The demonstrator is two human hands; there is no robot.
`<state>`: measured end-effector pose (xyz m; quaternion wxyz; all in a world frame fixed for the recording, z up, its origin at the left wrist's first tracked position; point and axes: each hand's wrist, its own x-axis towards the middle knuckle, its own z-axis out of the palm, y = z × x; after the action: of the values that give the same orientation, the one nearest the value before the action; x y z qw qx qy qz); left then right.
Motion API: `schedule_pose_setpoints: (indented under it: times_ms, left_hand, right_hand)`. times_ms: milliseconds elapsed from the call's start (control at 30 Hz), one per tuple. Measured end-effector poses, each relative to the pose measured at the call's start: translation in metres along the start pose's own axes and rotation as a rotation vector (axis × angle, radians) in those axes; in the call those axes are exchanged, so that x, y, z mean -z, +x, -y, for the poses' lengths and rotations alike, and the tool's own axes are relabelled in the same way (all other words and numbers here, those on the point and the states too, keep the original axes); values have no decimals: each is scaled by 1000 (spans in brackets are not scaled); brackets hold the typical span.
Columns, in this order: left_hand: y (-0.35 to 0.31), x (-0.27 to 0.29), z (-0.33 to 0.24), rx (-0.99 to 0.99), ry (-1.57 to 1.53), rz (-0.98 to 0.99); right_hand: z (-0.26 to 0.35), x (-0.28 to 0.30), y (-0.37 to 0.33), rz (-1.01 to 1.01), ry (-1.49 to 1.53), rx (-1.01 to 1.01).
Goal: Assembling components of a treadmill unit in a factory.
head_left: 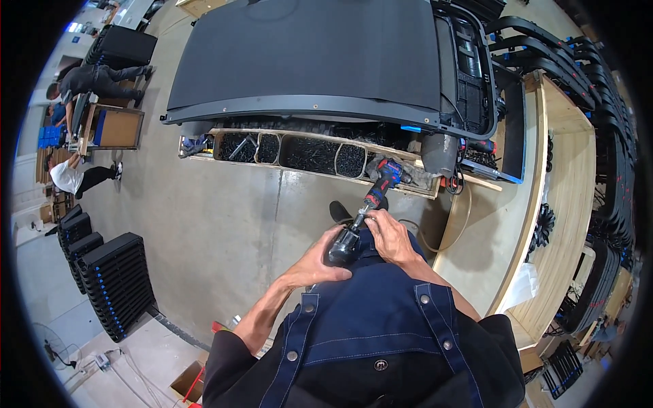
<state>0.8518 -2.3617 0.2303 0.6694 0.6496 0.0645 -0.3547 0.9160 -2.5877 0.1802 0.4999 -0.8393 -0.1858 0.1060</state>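
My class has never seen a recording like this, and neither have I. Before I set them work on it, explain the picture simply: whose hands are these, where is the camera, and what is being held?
These are a person's bare hands, with no machine arm; the person wears a dark blue apron. The single picture comes from a wide fisheye camera on their head, looking down, so straight edges bend near the rim.

The left hand grips a black, rounded tool body. The right hand has its fingers at the metal part above it. Just beyond is a blue-and-red power tool; I cannot tell whether the two are joined.

Farther off, a narrow wooden tray holds small dark parts in compartments, beside a large dark panel.
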Motion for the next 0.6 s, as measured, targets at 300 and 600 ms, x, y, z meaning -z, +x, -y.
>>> schedule_pose_setpoints:
  times_ms: [300, 600]
  left_hand:
    - [-8, -10, -4, -24, 32, -41]
    - [-16, -22, 5, -60, 64, -131]
  right_hand:
    - [-2, -5, -4, -63, -40, 98]
    - [3, -7, -6, -32, -109, 151]
